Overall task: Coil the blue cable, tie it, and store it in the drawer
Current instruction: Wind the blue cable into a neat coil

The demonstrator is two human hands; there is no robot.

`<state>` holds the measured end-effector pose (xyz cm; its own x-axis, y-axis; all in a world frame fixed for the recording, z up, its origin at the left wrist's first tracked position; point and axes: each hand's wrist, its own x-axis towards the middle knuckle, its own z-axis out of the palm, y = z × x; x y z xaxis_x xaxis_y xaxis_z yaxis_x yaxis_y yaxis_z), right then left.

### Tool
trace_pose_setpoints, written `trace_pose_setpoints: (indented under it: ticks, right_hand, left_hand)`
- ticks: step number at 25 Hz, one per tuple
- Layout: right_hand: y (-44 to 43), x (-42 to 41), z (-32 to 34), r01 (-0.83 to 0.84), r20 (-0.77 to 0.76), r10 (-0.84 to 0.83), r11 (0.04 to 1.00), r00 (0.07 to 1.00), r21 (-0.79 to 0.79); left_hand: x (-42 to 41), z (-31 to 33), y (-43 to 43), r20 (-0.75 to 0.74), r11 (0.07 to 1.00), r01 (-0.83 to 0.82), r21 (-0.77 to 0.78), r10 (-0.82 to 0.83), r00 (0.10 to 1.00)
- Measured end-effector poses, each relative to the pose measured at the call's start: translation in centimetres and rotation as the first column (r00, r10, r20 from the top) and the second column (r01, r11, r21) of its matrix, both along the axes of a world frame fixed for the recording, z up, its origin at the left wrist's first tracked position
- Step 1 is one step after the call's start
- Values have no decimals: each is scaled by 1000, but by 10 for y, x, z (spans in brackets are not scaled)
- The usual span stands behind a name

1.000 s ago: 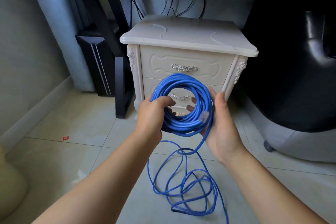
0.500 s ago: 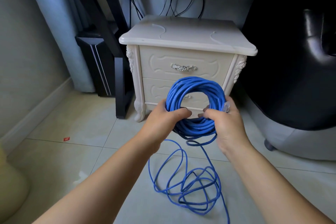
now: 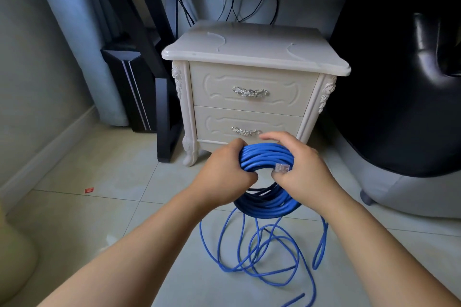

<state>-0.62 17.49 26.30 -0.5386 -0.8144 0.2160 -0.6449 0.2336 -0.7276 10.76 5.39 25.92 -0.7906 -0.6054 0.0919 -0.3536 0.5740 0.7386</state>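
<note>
Both bare forearms [image 3: 139,244] reach forward and converge. The left grip [image 3: 224,172] is curled closed; the right grip [image 3: 304,169] clasps, thumb pressing inward.

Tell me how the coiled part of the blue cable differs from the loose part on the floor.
The coiled part of the blue cable is a tight ring of stacked turns; the loose part spreads in wide, crossing loops. The coiled part is gripped by the left hand and right hand, off the tiled floor; the loose part lies on it. Both are one continuous blue cable.
</note>
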Motion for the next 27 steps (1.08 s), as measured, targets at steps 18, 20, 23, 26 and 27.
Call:
trace_pose_setpoints:
  ticks: [18,20,23,26,27]
  right_hand:
    - [-19,25,-7,357,727,-139,921,672,-154]
    - [-17,23,-4,395,675,-196,906,712,-153]
    - [-14,16,-1,437,594,-279,889,755,-139]
    - [-15,19,-1,344,755,-135,930,641,-127]
    - [-16,19,-3,329,797,-101,936,596,-128]
  left_hand:
    - [-12,3,7,-222,534,-171,828,592,775]
    - [-11,5,7,-251,601,-185,777,567,785]
    - [-11,9,7,-297,665,-197,720,552,779]
    - [-11,3,9,-306,593,-123,796,569,763]
    - [-11,0,10,-306,565,-94,820,571,762]
